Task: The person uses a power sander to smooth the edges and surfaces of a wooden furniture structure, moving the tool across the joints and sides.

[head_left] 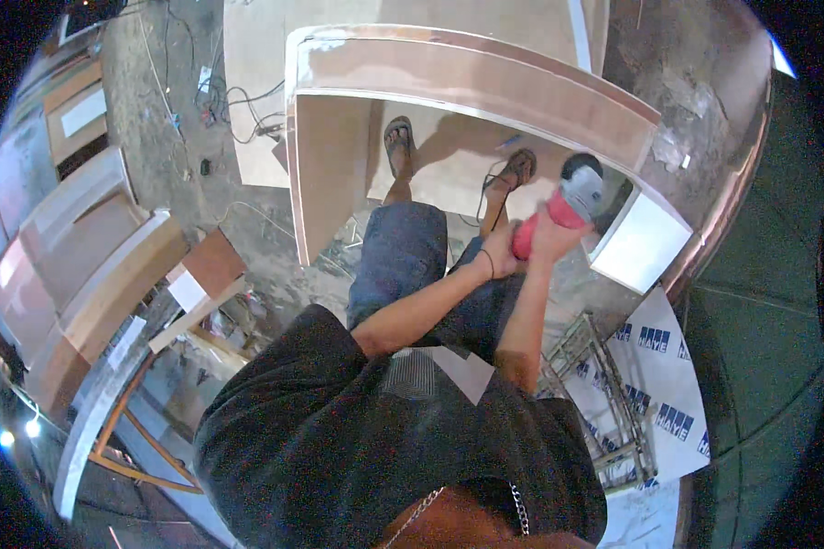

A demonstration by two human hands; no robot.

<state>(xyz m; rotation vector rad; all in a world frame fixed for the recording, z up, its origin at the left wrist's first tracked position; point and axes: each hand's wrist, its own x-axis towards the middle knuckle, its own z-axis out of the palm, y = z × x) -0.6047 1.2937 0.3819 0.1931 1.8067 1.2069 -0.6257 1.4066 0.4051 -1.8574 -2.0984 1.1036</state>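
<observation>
Both my hands are closed on a red and grey angle grinder with a dark round disc at its far end. My left hand grips the rear of its red body. Further forward, my right hand wraps round the body near the grey head. The disc is close to the right part of a plywood cabinet frame; I cannot tell whether they touch. This frame has a long top panel, a left side panel and a white right end.
My sandalled feet stand inside the frame on a pale board. Cables lie on the floor at left. A metal rack and a printed white sheet are at right. Wooden pieces and a small box stand at left.
</observation>
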